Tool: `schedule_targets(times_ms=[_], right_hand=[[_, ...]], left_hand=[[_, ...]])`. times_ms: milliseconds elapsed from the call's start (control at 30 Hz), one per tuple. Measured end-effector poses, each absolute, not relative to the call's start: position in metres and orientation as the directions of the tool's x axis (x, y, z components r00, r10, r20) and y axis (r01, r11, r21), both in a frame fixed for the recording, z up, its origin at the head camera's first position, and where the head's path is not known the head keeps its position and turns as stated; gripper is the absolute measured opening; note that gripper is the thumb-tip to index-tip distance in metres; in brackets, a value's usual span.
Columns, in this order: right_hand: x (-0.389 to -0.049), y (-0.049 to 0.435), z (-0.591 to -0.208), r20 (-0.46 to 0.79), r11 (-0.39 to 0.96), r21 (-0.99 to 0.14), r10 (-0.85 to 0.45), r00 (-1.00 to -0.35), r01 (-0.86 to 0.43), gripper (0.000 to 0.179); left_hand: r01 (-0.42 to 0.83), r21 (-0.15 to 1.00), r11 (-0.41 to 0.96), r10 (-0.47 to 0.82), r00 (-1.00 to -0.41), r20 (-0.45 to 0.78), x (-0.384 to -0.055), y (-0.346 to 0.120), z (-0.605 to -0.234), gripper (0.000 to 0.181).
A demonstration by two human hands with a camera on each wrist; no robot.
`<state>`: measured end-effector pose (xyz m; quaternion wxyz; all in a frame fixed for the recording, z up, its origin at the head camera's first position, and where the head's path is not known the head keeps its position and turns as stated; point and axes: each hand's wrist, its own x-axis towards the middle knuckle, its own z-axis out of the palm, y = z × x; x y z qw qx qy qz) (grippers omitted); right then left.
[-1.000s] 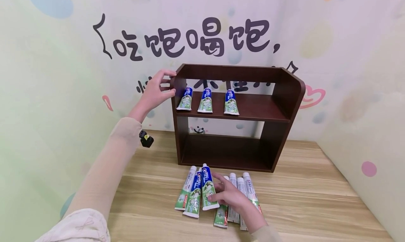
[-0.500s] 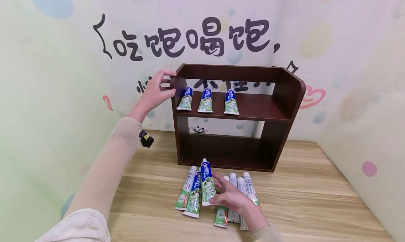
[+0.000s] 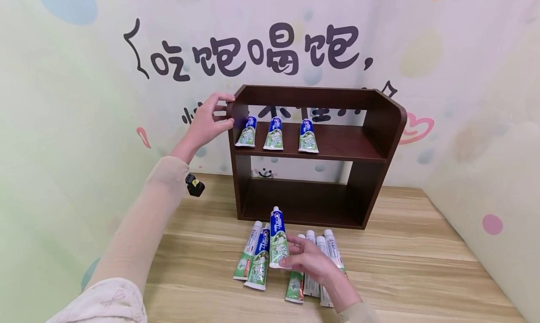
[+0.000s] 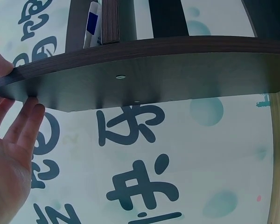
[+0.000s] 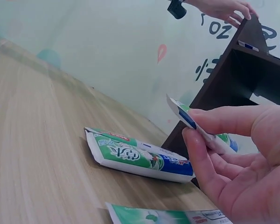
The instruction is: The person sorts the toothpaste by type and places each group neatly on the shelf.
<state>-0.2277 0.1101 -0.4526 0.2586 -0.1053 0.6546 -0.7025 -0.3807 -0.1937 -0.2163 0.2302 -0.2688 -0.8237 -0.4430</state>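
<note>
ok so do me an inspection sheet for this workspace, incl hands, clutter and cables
Surface: wood-grain table
Job's things: three toothpaste tubes on the upper shelf of a brown rack; six more tubes lying on the table
Clutter: nothing seen
Left hand: grips the rack's left side
Right hand: pinches a blue-and-green tube above the table
Cables: nothing seen
Surroundings: pale walls, dark lettering behind the rack

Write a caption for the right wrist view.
Right-hand fingers pinch a toothpaste tube; other tubes lie on the table near a dark shelf.
</note>
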Motion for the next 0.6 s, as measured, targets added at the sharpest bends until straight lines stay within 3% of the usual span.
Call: schedule_targets(times_ms=[333, 600], right_hand=[[-0.221, 0.116, -0.438, -0.175, 0.037, -0.984, -0.430, -0.885, 0.176, 0.087], [-0.216, 0.123, -0.423, -0.112, 0.094, -0.992, -0.375, -0.920, 0.082, 0.081]], left_hand=[[0.636, 0.618, 0.461, 0.252, -0.762, 0.596, -0.350, -0.182, -0.201, 0.048], [0.644, 0.607, 0.465, 0.254, -0.754, 0.606, -0.347, -0.183, -0.200, 0.048]])
